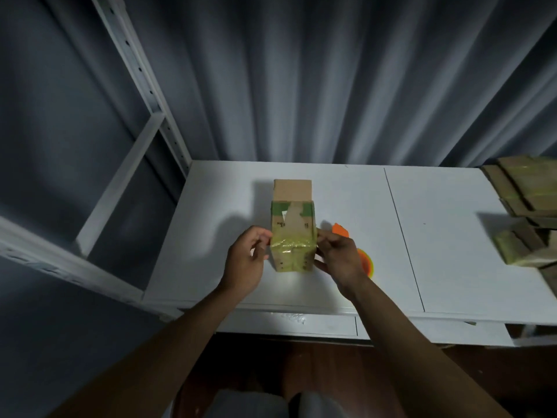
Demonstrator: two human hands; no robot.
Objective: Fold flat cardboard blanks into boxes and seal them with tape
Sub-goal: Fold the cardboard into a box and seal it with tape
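Note:
A small cardboard box (292, 224) stands on the white table (452, 236) at its middle, with a flap raised at its far end. Yellowish tape (293, 251) covers its near end and wraps over the top. My left hand (247, 260) is at the box's left side, its fingertips on the tape edge there. On the opposite side, my right hand (337, 260) has thumb and fingers curled against the tape. Behind the right hand lie an orange tape cutter (340, 230) and an orange-yellow tape roll (366, 262), both partly hidden.
Taped cardboard boxes and blanks (524, 212) are piled at the table's right edge. A white metal shelf frame (129, 164) stands to the left. A grey curtain hangs behind the table. The table's near edge is at my forearms.

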